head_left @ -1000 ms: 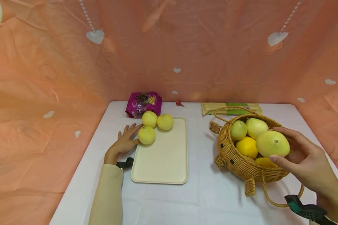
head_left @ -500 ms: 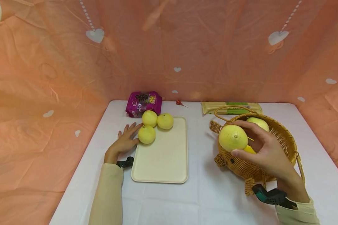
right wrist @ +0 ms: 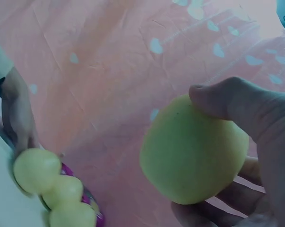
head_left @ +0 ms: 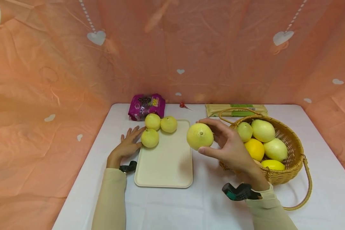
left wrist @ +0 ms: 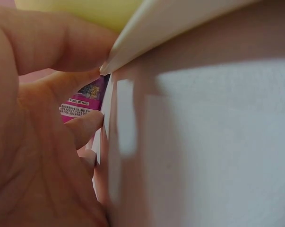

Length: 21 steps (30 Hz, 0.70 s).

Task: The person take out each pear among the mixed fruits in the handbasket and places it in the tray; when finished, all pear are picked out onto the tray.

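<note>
My right hand [head_left: 233, 148] grips a round yellow-green pear [head_left: 200, 136] in the air, thumb on the near side and fingers round the far side. It is over the right edge of the cream tray [head_left: 164, 171]; the right wrist view also shows the pear [right wrist: 192, 151]. On the tray's upper left several pears are not needed to count: a front pear [head_left: 150, 138], a back pear [head_left: 152, 121] and a right pear [head_left: 169, 124] sit close together. My left hand [head_left: 126, 145] rests with spread fingers at the tray's left rim, beside the front pear.
At the right stands a wicker basket [head_left: 297, 150] with handles, holding pears [head_left: 263, 130], an orange-yellow fruit [head_left: 254, 149] and a lemon-yellow fruit [head_left: 273, 164]. Along the back lie a purple snack bag [head_left: 146, 105], a small red item [head_left: 182, 105] and a long beige-green packet [head_left: 237, 110].
My right hand has carried the pear left, from over the basket to the tray's right edge. The left hand has stayed at the tray's left rim.
</note>
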Motion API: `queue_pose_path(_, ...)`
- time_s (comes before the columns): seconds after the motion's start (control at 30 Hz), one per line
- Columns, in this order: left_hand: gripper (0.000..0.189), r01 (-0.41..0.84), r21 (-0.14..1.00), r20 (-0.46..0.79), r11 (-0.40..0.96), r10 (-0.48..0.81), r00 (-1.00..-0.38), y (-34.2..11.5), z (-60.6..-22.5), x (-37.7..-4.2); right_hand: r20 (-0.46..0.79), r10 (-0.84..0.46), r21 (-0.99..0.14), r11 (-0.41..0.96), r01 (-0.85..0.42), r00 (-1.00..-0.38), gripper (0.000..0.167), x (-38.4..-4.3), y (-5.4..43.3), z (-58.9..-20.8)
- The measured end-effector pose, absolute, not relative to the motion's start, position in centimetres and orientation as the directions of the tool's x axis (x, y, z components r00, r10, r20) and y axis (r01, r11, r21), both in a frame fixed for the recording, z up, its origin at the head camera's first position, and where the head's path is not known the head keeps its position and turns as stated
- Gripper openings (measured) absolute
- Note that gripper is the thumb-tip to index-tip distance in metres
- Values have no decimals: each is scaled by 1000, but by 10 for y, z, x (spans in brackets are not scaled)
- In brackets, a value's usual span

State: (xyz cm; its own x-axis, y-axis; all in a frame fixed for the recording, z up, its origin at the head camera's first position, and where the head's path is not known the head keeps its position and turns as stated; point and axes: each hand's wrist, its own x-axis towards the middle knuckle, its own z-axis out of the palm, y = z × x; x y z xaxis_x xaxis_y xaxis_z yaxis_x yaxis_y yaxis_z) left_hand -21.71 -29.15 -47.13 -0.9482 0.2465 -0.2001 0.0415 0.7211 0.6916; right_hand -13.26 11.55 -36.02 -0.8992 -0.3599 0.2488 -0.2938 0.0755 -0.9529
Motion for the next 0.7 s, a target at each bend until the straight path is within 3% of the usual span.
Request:
queue_pose_path(0.3,81,51,698,-184,714,249,-951,-291,-470,-215,312,-361,-932,63,-356,-879,74,-145,70,-375)
queue_pose_path(0.7,79,32,691,-200,722,234,-951,-289,-470,-217,232,-311,-961,72,-266,-922,74,-171,39,-429)
